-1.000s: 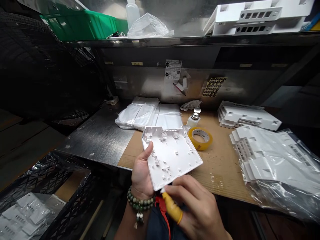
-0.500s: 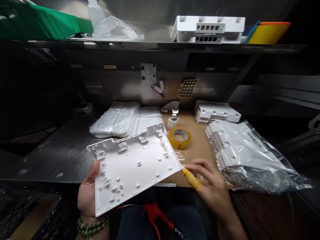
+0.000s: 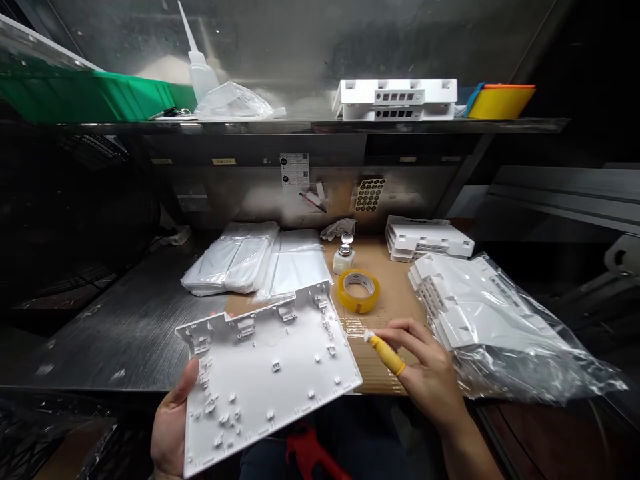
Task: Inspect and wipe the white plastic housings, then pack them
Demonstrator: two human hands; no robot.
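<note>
My left hand [image 3: 173, 423] grips the left edge of a white plastic housing cover [image 3: 260, 387], thumb on the rim and most fingers hidden beneath. The cover is tilted, its inside with small posts and clips facing me. My right hand [image 3: 425, 367] is apart from the cover, off its right corner. A yellow sleeve [image 3: 387, 355] wraps its thumb, and the fingers close toward the thumb tip, where a small white bit [image 3: 369, 335] shows. Whether that bit is held or part of the wrapping, I cannot tell. Below the cover lies a red air blow gun [image 3: 313, 453], partly hidden.
Clear plastic bags [image 3: 230, 260], a pump bottle [image 3: 344, 257] and a yellow tape roll [image 3: 359, 292] lie behind the cover. To the right are stacked white housings [image 3: 430, 239] and bagged housings [image 3: 465, 300]. Above runs a shelf [image 3: 300, 125] with a green bin [image 3: 100, 97].
My right hand has come away from the cover's right corner. The cover sits lower in view, still in my left hand. The view has tilted upward, showing more above the shelf.
</note>
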